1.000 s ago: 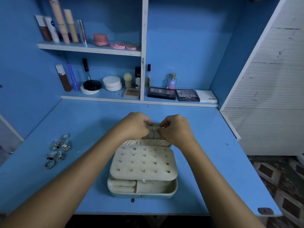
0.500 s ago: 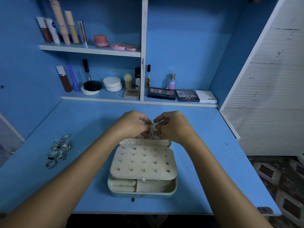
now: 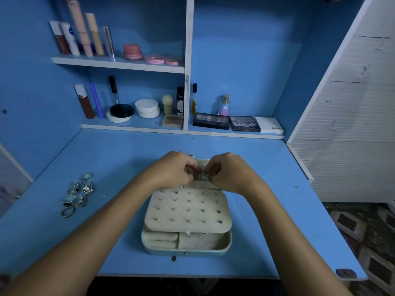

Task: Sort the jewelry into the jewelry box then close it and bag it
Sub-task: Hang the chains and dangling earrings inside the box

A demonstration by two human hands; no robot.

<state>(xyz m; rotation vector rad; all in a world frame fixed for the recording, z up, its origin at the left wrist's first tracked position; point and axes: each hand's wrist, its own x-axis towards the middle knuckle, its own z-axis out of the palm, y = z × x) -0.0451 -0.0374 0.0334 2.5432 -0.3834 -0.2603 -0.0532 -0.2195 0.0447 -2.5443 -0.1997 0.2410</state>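
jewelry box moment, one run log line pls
open pale jewelry box | left hand, right hand pinch small jewelry piece | silver rings unsorted

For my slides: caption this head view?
Both hands, left and right, pinch small jewelry above an open jewelry box; rings wait left.

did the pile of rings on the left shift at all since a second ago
No. The pile of rings lies at the same spot on the blue table, left of the jewelry box, untouched.
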